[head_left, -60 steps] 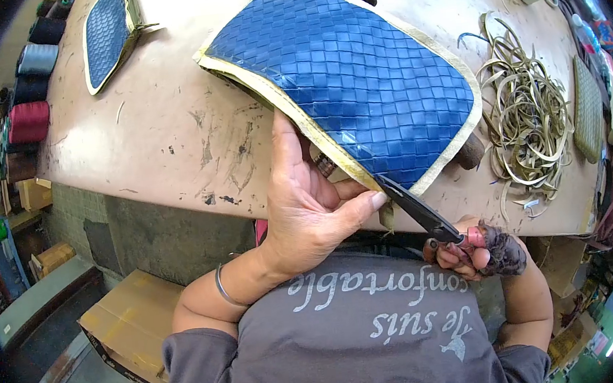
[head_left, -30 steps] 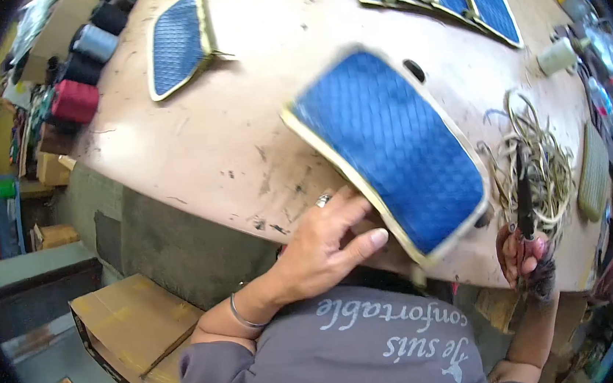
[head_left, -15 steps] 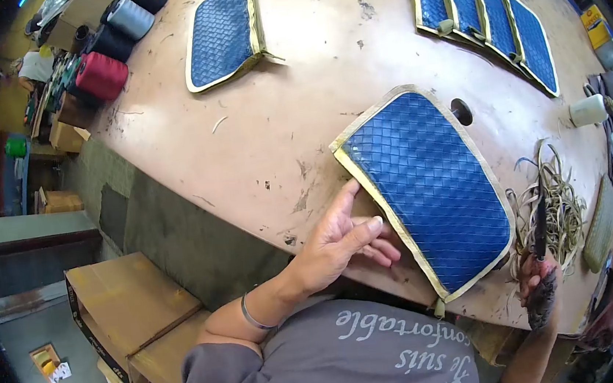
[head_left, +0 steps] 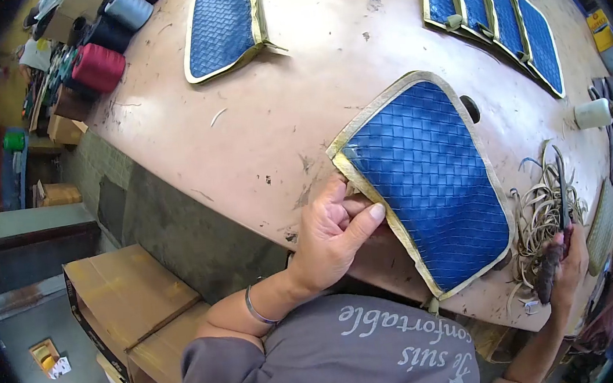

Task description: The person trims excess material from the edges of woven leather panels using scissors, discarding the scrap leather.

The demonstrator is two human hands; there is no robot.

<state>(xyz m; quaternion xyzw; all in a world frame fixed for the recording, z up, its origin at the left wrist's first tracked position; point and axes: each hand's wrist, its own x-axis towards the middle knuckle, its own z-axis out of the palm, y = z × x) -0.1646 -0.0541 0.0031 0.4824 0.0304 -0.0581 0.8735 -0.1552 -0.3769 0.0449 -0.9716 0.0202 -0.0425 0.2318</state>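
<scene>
My left hand (head_left: 336,233) is closed at the near left edge of a blue woven-pattern panel (head_left: 431,187) with gold-coloured binding. The thumb lies along that edge, and the other fingers curl at its underside, partly hidden. The panel tilts over the table's near edge, a short tab hanging from its lowest corner. To its right, my right hand (head_left: 570,262) grips dark scissors (head_left: 563,200), their narrow blades pointing away from me and the dark handle in my palm. A tangle of thin beige strips (head_left: 538,221) lies between the panel and the scissors.
Another blue panel (head_left: 221,30) lies at the far left of the table (head_left: 299,111), and several overlapping ones (head_left: 504,21) at the far right. Thread cones (head_left: 99,67) line the left edge. A white bottle (head_left: 593,114) stands at the right; a cardboard box (head_left: 131,289) is below left.
My left fingers have closed from a looser pose onto the panel's edge. The panel has tilted slightly. My right hand has moved right and up with the scissors.
</scene>
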